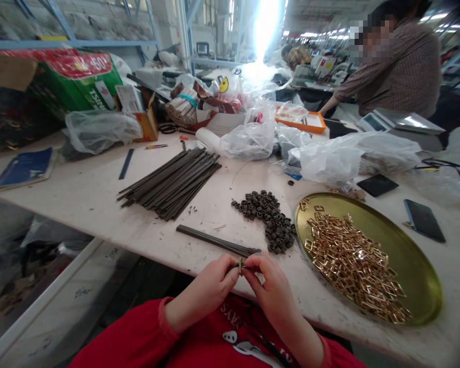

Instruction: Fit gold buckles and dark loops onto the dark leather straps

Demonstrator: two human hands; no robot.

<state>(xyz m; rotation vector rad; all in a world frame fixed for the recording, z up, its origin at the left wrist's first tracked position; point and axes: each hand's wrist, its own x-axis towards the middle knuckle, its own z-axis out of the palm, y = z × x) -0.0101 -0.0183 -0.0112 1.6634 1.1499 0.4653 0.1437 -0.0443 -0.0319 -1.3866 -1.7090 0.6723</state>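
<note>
At the table's front edge, my left hand [214, 281] and my right hand [271, 286] meet, both closed in a pinch. Between their fingertips stands a small gold buckle [240, 266], with a dark narrow strap running through it; the fingers hide most of the strap. Just beyond lie a few loose dark straps [210, 238]. A pile of small dark loops [270, 220] sits ahead of my right hand. To the right, a round gold tray [414, 271] bears a heap of gold buckles [348, 260]. A large bundle of dark straps [170, 184] rests further back on the left.
Clear plastic bags [329, 156] crowd the table's back. A phone [424, 220], a black flat object [377, 185] and a scale [402, 122] are on the right. A blue notebook [25, 166] and green carton [76, 82] lie left. A co-worker [402, 66] stands behind the table.
</note>
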